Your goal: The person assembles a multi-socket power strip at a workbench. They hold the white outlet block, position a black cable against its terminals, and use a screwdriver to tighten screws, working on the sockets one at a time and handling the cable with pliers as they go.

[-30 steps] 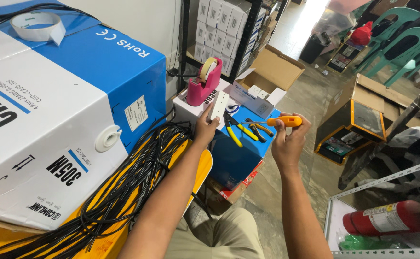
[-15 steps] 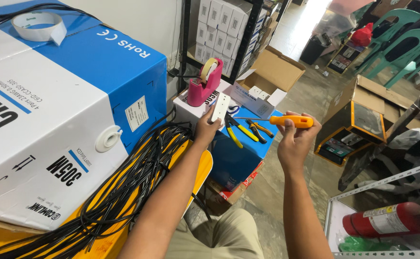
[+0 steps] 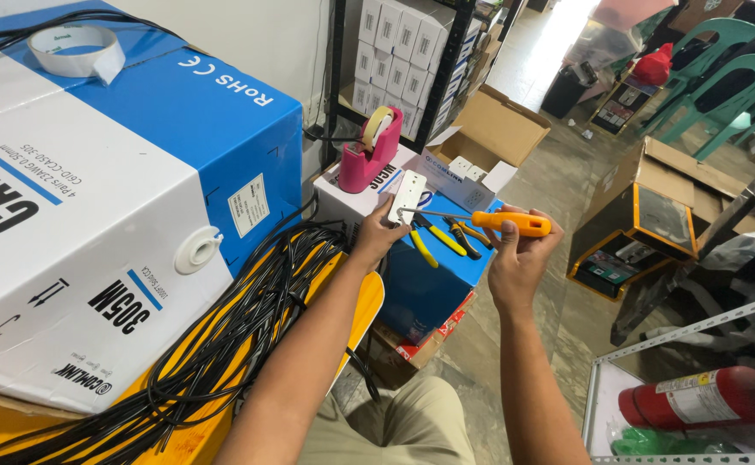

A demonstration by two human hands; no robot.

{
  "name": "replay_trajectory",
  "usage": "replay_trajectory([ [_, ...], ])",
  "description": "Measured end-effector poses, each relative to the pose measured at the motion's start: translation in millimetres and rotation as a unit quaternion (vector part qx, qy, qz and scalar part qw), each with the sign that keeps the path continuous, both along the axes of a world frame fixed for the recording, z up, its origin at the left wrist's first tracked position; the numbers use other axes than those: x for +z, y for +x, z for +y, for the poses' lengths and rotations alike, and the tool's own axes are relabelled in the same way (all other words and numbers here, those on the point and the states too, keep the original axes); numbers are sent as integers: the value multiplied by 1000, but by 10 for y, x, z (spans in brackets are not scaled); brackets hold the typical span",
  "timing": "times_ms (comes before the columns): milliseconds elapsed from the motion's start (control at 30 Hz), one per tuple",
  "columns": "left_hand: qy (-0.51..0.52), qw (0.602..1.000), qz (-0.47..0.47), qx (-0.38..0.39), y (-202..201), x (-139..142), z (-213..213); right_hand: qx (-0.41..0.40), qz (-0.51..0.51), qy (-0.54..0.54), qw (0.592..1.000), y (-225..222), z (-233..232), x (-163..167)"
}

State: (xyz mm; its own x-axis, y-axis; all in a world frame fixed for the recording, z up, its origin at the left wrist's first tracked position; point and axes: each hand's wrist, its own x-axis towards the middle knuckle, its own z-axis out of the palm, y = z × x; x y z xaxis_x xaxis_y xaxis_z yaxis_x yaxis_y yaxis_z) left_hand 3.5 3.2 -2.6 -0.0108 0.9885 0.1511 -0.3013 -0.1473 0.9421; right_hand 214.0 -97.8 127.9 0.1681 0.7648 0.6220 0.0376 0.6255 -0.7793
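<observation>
My left hand (image 3: 379,234) holds a small white rectangular wall plate (image 3: 409,195) upright in front of me. My right hand (image 3: 515,254) grips an orange-handled screwdriver (image 3: 515,224) held level, its thin metal tip touching the lower part of the plate. Both hands hover above a blue box (image 3: 433,275) on which pliers and cutters with yellow and black handles (image 3: 446,238) lie.
A large blue and white cable carton (image 3: 119,198) stands at left with a tape roll (image 3: 76,49) on top. Black cables (image 3: 222,344) spill over a yellow surface. A pink tape dispenser (image 3: 369,155), open cardboard boxes (image 3: 489,142), a red fire extinguisher (image 3: 705,398) and green chairs (image 3: 722,77) surround.
My right hand has swung the screwdriver from pointing away to lying level, bringing its tip to the white plate. My left hand has kept the plate almost still.
</observation>
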Motion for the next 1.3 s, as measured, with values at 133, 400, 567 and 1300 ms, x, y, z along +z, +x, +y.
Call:
replay_trajectory([
  [133,-6,999,-36,-34,-2,48,-25,6,1,5,1000,12,1,-19],
  [400,-33,993,-92,-64,-27,198,-116,2,-2,-2,1000,-1,-8,-46],
  [567,-31,992,-99,-67,-21,187,-99,0,-12,8,1000,-8,-17,-46],
  [1300,-55,991,-122,-25,-24,109,-23,9,-19,1,1000,-17,-65,-18],
])
